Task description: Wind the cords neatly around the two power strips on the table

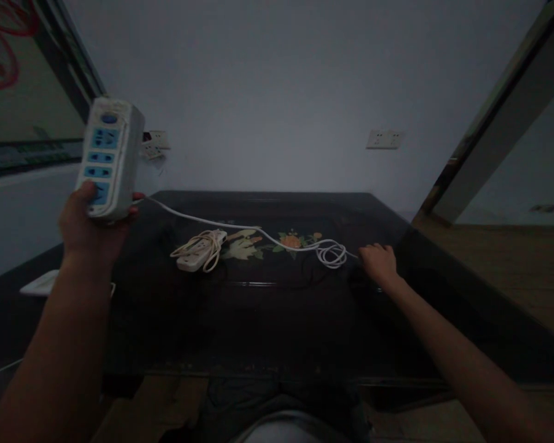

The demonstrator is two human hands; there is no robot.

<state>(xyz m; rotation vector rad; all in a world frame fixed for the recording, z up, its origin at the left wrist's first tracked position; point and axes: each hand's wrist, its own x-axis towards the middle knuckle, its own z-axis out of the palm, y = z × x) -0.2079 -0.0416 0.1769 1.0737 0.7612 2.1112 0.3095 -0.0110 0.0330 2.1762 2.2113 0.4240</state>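
Raised above the left side of the table, my left hand (94, 224) grips the lower end of a white power strip (113, 157) with blue sockets facing me. From the strip a white cord (203, 220) runs rightward across the table to a loose coil (331, 253). At the cord's far end my right hand (379, 263) is closed on it, low over the table; whatever else lies inside that fist is hidden. A second power strip (197, 257), wrapped in its own cord, lies on the table between my hands.
The dark glossy table (267, 326) has a flower pattern in its middle. A white flat object (41, 283) lies partly behind my left forearm. Wall sockets (384, 139) sit on the back wall, with another socket plate (159, 139) behind the raised strip. A window (23, 111) is at left.
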